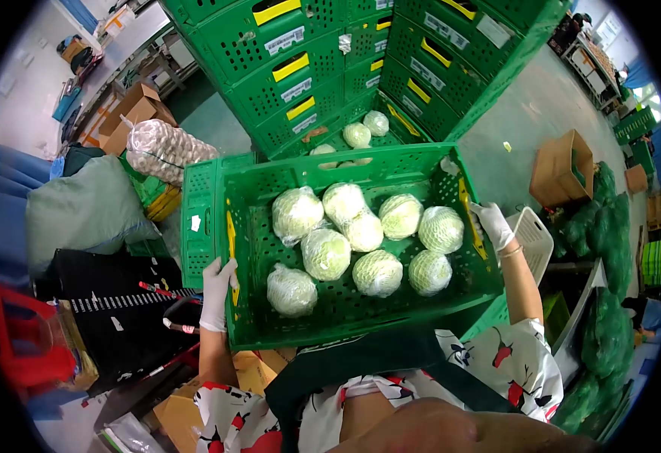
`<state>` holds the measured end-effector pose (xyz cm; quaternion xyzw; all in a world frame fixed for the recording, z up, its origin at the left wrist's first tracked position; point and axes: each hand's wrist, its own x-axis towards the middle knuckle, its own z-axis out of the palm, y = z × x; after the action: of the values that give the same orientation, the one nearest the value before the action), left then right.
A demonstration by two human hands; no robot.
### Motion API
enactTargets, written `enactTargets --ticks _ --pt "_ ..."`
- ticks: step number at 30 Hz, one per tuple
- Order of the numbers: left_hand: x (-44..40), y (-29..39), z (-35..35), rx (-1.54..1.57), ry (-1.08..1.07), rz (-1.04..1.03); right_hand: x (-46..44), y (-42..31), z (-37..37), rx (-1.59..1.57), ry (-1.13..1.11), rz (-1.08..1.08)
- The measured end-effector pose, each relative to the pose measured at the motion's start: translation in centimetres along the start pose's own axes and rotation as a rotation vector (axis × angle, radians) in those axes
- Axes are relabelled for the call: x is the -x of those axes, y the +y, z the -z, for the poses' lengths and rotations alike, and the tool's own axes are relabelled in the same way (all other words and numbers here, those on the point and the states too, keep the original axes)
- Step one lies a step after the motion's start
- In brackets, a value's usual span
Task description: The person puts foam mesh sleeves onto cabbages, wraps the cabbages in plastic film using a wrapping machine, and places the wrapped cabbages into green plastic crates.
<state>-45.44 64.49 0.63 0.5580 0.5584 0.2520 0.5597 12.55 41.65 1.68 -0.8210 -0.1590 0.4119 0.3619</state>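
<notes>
Both hands, in white gloves, hold a green plastic crate (pixel 421 321) in front of my body. My left hand (pixel 216 293) is closed on its left end, beside a yellow handle strip (pixel 232 249). At the opposite end, my right hand (pixel 494 225) grips the rim near another yellow strip (pixel 471 215). Several pale green cabbages (pixel 326 254) in clear wrap or netting lie in the crate, mostly towards the middle. Just beyond the far wall, a lower green crate holds a few more cabbages (pixel 357 135), partly hidden by the crate in my hands.
Tall stacks of green crates (pixel 285 72) rise ahead. On the left are a net sack of garlic (pixel 168 151), a grey-green sack (pixel 85 208) and a red stool (pixel 32 340). A cardboard box (pixel 561 170), a white basket (pixel 528 238) and green net sacks (pixel 606 332) stand right.
</notes>
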Motion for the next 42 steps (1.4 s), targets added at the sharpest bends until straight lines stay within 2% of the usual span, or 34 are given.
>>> enactTargets --ticks 4,6,9,13,16,17,18,20,22,23,24,25,26,28,30,32,33,34,35,36,38,42 --pt "-3.8 -0.3 -0.8 0.019 0.08 0.113 -9.0 -3.9 -2.5 -0.029 -0.094 0.06" --pt "-5.7 0.1 -1.4 -0.008 0.107 0.158 -13.2 -6.2 -3.1 -0.075 -0.126 0.014" --pt "-9.3 1.4 -3.2 0.019 0.072 0.169 -19.5 -10.7 -3.3 0.012 -0.134 0.006" --pt "-13.4 1.5 -7.0 0.052 0.027 0.194 -29.5 -15.8 -2.7 0.158 -0.084 0.174" --pt "-17.1 0.6 -11.2 0.122 -0.022 0.199 -37.2 -19.4 -3.1 0.233 0.047 0.248" --pt "-18.3 0.1 -13.0 0.163 -0.012 0.206 -40.6 -19.1 -2.7 0.356 0.087 0.35" --pt "-19.6 -0.8 -14.7 0.204 0.0 0.214 -43.5 -18.4 -2.1 0.809 0.326 0.746" --pt "-22.6 -4.3 -17.6 0.208 -0.055 0.243 -41.4 -22.0 -1.8 0.506 0.394 0.743" --pt "-24.6 -5.3 -19.4 0.207 -0.038 0.231 -35.5 -26.3 -2.3 0.248 0.245 0.625" --pt "-24.5 -6.2 -19.5 0.293 -0.028 0.226 -34.2 -26.1 -2.6 0.229 0.222 0.691" --pt "-24.3 -6.9 -19.8 0.302 0.005 0.201 -31.3 -26.3 -3.5 0.257 0.184 0.653" --pt "-23.9 -7.2 -20.2 0.313 0.049 0.177 -32.1 -23.7 -3.6 0.307 0.157 0.73" --pt "-23.3 -7.6 -20.4 0.322 0.099 0.155 -30.0 -22.8 -3.9 0.482 0.14 0.661" --pt "-21.4 -4.1 -20.1 -0.344 0.286 0.023 -27.8 -18.0 -5.2 0.474 0.13 0.672" --pt "-20.4 -5.0 -20.7 -0.463 0.4 -0.081 -25.7 -12.5 -5.9 0.4 0.102 0.565" --pt "-18.6 -7.7 -22.3 -0.425 0.24 0.031 -23.9 -6.1 -6.1 0.493 0.193 0.528" --pt "-17.7 -8.3 -23.0 -0.32 0.093 0.091 -21.0 -5.3 -6.9 0.494 0.169 0.46" --pt "-17.4 -9.7 -24.0 -0.102 -0.016 0.191 -20.8 -1.5 -6.7 0.52 0.21 0.548" --pt "-17.5 -11.4 -25.1 -0.09 0.026 0.163 -18.9 -0.2 -7.0 0.616 0.204 0.364" --pt "-17.6 -12.2 -25.8 -0.083 0.065 0.133 -17.3 1.5 -7.4 0.627 0.201 0.471" --pt "-17.7 -11.1 -25.2 -0.12 0.004 0.178 -14.3 3.8 -8.5 0.618 0.127 0.592" --pt "-18.1 -11.3 -25.5 -0.159 -0.018 0.216 -6.0 2.2 -12.7 0.752 0.117 0.452"
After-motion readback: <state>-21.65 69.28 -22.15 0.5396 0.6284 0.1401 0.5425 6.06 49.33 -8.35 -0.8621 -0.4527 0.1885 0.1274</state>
